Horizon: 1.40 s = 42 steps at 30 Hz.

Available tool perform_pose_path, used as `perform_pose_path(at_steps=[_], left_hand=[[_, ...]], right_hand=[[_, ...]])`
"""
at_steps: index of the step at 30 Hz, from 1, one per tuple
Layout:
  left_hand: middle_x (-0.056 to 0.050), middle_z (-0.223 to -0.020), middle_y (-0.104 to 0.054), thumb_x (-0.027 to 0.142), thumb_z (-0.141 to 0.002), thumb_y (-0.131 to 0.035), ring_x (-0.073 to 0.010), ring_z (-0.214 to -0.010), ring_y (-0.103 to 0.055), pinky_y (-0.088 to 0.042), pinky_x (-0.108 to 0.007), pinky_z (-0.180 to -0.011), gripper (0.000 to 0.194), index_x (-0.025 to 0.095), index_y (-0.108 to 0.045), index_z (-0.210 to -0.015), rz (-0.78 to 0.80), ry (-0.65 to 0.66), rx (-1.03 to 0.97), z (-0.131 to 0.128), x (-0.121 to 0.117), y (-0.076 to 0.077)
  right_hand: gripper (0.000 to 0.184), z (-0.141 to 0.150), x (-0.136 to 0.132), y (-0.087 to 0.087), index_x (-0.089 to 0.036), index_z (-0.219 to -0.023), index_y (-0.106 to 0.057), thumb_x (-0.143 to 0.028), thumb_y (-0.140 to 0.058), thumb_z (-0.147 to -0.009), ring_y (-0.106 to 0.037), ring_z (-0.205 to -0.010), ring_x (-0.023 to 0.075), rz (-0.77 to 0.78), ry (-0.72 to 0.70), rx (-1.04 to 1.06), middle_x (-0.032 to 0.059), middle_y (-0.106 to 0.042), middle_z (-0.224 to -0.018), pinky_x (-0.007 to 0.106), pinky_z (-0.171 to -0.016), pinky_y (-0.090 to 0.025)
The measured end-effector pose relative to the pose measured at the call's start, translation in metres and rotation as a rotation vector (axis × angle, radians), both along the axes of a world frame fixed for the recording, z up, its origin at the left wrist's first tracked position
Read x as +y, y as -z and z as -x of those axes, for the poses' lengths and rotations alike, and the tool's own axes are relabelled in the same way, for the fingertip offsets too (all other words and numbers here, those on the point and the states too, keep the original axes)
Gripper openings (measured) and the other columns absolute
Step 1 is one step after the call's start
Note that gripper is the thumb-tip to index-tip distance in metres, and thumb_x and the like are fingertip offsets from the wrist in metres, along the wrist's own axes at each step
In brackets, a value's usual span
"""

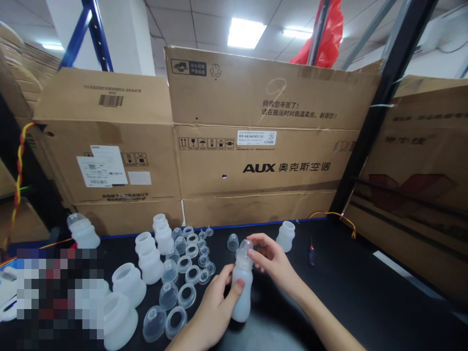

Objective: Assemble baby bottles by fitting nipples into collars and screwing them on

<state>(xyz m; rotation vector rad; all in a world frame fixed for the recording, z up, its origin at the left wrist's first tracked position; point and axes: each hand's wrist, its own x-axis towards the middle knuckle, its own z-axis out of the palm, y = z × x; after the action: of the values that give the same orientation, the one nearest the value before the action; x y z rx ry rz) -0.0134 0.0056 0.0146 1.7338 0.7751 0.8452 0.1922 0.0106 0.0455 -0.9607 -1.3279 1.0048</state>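
Your left hand (221,298) grips the bottle (246,287); steady it upright, and level the clear cap (246,246) your right hand (271,258) pinches.

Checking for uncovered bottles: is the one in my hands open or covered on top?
Covered: a clear dome sits atop the bottle, your right hand touching it. Whether it's fastened tight, I cannot tell.

This looks like a workshop: a black table (369,312) stands between a black post (387,92) and other rack parts, walled with printed cardboard (208,107). Bottles (150,265) and rings (192,274) are set out in batches on it, and a screwdriver (311,254) lies to the right. Overhead, the panelled ceiling (212,24) and flat light (246,33) suit a commercial building.
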Motion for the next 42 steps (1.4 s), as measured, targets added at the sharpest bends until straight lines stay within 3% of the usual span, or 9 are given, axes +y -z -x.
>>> perform_pose_path(at_steps=[6,12,18,22,25,33,38,42], left_hand=[[-0.006,-0.114,-0.073,0.056,-0.101,-0.049,-0.0242,-0.103,-0.066,-0.050,-0.032,-0.093,0.046,0.023,-0.060,-0.131,0.002,-0.006,-0.044,0.001,-0.003,-0.007],[-0.006,-0.109,-0.072,0.057,-0.097,-0.056,-0.0227,-0.090,-0.066,-0.049,-0.031,-0.082,0.045,0.021,-0.062,-0.124,0.097,-0.117,-0.139,0.000,-0.008,-0.011],[-0.006,-0.096,-0.070,0.057,-0.094,-0.061,-0.0183,-0.076,-0.059,-0.044,-0.025,-0.064,0.043,0.019,-0.067,-0.114,0.147,-0.140,-0.225,-0.002,-0.008,-0.006],[-0.003,-0.082,-0.066,0.056,-0.094,-0.061,-0.0171,-0.070,-0.056,-0.042,-0.024,-0.060,0.042,0.018,-0.068,-0.110,0.160,-0.140,-0.259,-0.001,-0.008,-0.005],[-0.003,-0.083,-0.066,0.054,-0.094,-0.061,-0.0167,-0.071,-0.057,-0.041,-0.023,-0.060,0.039,0.019,-0.069,-0.108,0.144,-0.142,-0.281,0.000,-0.009,-0.003],[-0.003,-0.087,-0.069,0.050,-0.097,-0.057,-0.0181,-0.075,-0.060,-0.044,-0.027,-0.068,0.035,0.019,-0.067,-0.108,0.006,-0.173,-0.270,0.002,-0.012,-0.004],[-0.005,-0.098,-0.069,0.042,-0.097,-0.056,-0.0226,-0.086,-0.065,-0.050,-0.033,-0.078,0.026,0.022,-0.065,-0.112,-0.301,-0.304,-0.049,0.004,-0.012,-0.001],[-0.009,-0.110,-0.069,0.036,-0.095,-0.058,-0.0269,-0.096,-0.069,-0.056,-0.037,-0.081,0.032,0.023,-0.060,-0.123,-0.473,-0.440,0.136,0.002,-0.010,0.007]], right_hand=[[0.040,-0.002,0.000,0.004,-0.025,-0.118,-0.063,-0.045,-0.078,-0.086,-0.052,-0.061,0.0067,-0.001,-0.035,-0.017,0.0017,-0.064,-0.103,0.019,-0.051,-0.044],[0.054,-0.004,-0.002,0.001,-0.029,-0.135,-0.060,-0.046,-0.078,-0.086,-0.052,-0.058,0.0068,0.008,-0.076,0.004,0.0033,-0.064,-0.105,0.022,-0.052,-0.047],[0.057,-0.005,-0.002,0.000,-0.021,-0.133,-0.067,-0.047,-0.080,-0.084,-0.054,-0.060,0.0105,0.083,-0.123,-0.059,0.0014,-0.065,-0.079,0.026,-0.057,-0.048],[0.059,-0.002,0.000,0.005,-0.019,-0.133,-0.068,-0.046,-0.082,-0.082,-0.053,-0.059,0.0105,0.089,-0.135,-0.043,0.0009,-0.065,-0.076,0.026,-0.058,-0.048],[0.057,0.001,-0.001,0.007,-0.020,-0.131,-0.069,-0.042,-0.083,-0.082,-0.054,-0.059,0.0102,0.093,-0.152,0.008,-0.0002,-0.065,-0.073,0.026,-0.058,-0.048],[0.049,0.009,-0.003,0.011,-0.024,-0.125,-0.074,-0.039,-0.086,-0.079,-0.056,-0.056,0.0085,0.089,-0.154,0.087,0.0027,-0.071,-0.090,0.025,-0.055,-0.051],[0.051,0.012,-0.003,0.011,-0.023,-0.122,-0.074,-0.040,-0.087,-0.077,-0.058,-0.063,0.0111,0.107,-0.097,0.068,0.0046,-0.073,-0.089,0.021,-0.052,-0.050],[0.053,0.014,-0.001,0.012,-0.020,-0.118,-0.075,-0.046,-0.088,-0.074,-0.053,-0.056,0.0088,0.135,-0.014,0.047,0.0045,-0.072,-0.086,0.020,-0.047,-0.048]])
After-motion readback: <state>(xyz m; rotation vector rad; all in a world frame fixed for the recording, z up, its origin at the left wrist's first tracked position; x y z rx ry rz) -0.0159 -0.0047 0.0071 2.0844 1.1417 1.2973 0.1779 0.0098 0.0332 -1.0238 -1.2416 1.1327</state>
